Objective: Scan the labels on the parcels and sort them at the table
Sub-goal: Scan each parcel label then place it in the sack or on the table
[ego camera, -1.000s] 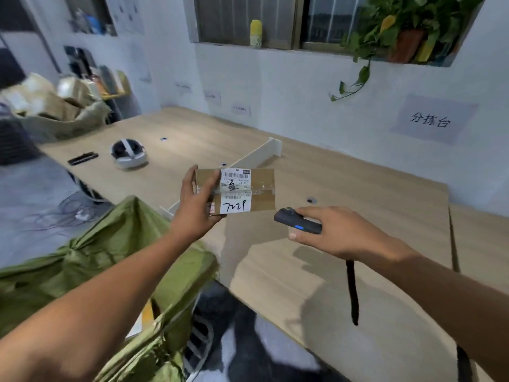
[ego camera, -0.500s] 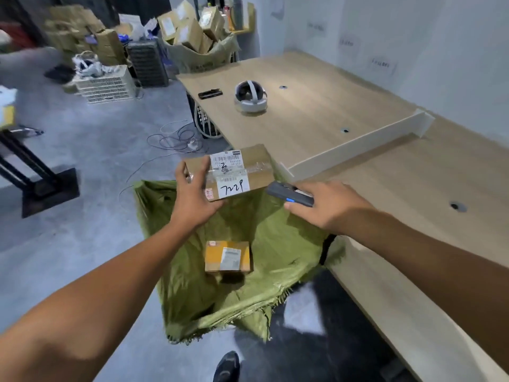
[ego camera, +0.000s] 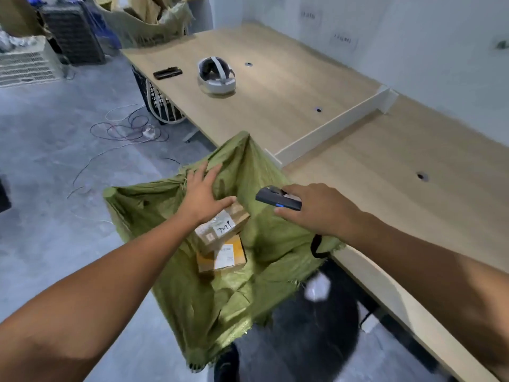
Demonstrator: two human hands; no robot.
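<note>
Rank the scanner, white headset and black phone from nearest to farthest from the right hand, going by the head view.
1. Scanner: held in the right hand.
2. White headset: on the far table section, left of the hand.
3. Black phone: farther left, near the table's edge.

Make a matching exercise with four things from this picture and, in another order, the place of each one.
Things:
1. scanner
2. handwritten-label parcel
3. white headset
4. orange-taped parcel

Places:
A. on the far part of the wooden table
B. in the right hand
C. at the bottom of the green sack, partly under another parcel
D. in the green sack, just below the open left hand

Pairs: 1-B, 2-D, 3-A, 4-C
</note>
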